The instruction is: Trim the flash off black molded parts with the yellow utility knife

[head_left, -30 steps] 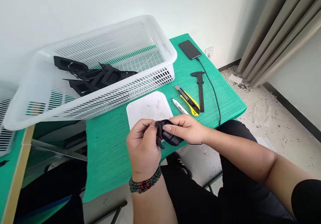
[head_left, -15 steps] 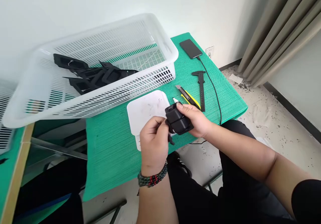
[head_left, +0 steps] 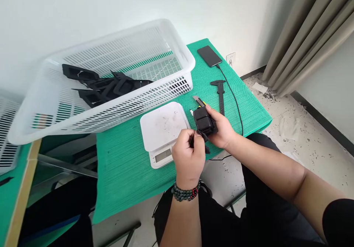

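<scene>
My right hand point(head_left: 223, 129) is wrapped round a black moulded part point(head_left: 204, 121) with two box-like raised sections, its thumb on the top edge. At the part's lower edge my left hand point(head_left: 188, 157) pinches a thin black strip point(head_left: 207, 149); whether the strip is still joined to the part, I cannot tell. Just left of the hands lies a white kitchen scale point(head_left: 159, 129) with dark specks on its plate and its display partly showing. Behind the part a yellow-and-black utility knife point(head_left: 199, 101) is mostly hidden, with a white-tipped pen point(head_left: 191, 112) beside it.
A white plastic basket point(head_left: 132, 98) with several black frame-shaped parts point(head_left: 110, 86) stands at the back left. Black calipers point(head_left: 221, 96) and a phone point(head_left: 209, 56) on a cable lie to the right on the green table mat point(head_left: 118, 180). Black scraps dot the floor.
Both hands and the black part have shifted right, the left hand more so. The part has turned somewhat. The scale's display has come into view, while more of the knife is covered.
</scene>
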The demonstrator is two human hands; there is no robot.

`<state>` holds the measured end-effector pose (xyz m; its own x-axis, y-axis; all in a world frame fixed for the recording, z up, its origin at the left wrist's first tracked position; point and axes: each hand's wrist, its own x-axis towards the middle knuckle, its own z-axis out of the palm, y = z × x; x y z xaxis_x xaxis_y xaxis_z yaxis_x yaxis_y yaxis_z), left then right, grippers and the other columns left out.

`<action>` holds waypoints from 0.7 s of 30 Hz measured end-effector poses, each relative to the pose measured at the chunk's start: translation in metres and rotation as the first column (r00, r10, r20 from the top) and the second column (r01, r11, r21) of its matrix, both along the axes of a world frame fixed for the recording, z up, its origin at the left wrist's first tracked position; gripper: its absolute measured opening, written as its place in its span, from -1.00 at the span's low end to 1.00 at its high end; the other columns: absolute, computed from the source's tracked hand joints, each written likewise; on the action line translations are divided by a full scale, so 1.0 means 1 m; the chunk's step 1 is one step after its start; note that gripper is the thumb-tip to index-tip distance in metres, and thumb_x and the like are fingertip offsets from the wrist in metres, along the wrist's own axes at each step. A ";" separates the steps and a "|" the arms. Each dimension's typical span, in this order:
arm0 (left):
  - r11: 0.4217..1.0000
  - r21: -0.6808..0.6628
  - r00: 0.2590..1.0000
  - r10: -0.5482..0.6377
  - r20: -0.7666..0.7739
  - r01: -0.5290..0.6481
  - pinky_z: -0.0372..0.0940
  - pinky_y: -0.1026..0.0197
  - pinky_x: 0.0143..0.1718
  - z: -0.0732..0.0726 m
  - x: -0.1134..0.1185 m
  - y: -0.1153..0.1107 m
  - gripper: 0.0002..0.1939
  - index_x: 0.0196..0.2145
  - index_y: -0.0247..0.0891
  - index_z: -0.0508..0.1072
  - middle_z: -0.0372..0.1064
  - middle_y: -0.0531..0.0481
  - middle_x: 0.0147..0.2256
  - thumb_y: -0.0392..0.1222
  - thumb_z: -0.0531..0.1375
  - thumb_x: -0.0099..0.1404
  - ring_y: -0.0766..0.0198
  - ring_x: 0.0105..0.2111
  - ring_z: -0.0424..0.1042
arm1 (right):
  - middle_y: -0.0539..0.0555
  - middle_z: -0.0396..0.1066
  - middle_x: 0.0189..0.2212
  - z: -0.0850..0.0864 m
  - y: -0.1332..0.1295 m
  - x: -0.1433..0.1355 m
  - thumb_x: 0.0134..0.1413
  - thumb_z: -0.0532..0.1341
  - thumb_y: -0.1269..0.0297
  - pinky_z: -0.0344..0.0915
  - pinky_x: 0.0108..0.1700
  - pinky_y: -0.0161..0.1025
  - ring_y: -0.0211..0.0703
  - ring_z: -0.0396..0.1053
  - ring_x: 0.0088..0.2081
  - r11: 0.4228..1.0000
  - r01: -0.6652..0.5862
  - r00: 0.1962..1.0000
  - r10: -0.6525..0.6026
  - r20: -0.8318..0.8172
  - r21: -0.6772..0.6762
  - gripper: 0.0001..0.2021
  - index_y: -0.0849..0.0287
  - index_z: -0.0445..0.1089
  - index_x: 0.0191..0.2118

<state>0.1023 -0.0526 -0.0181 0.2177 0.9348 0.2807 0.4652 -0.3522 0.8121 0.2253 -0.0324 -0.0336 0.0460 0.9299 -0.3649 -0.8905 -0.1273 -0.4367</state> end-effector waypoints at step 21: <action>0.984 0.173 0.973 0.010 -0.231 0.031 0.20 0.24 -0.46 0.001 0.012 -0.019 -0.85 -0.35 -0.19 0.40 0.46 0.03 -0.48 -0.16 0.15 0.40 0.26 -0.50 0.42 | -0.06 0.37 -0.51 0.001 0.000 -0.003 -0.01 0.41 -0.10 0.33 -0.37 -0.25 -0.20 0.36 -0.43 0.990 0.137 0.979 -0.133 0.152 -0.016 -0.61 0.10 0.36 -0.37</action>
<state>0.1144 -0.0713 -0.0166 0.3050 0.8733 0.3800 0.6280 -0.4844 0.6091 0.2220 -0.0327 -0.0325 0.2264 0.9017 -0.3684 -0.8250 -0.0235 -0.5646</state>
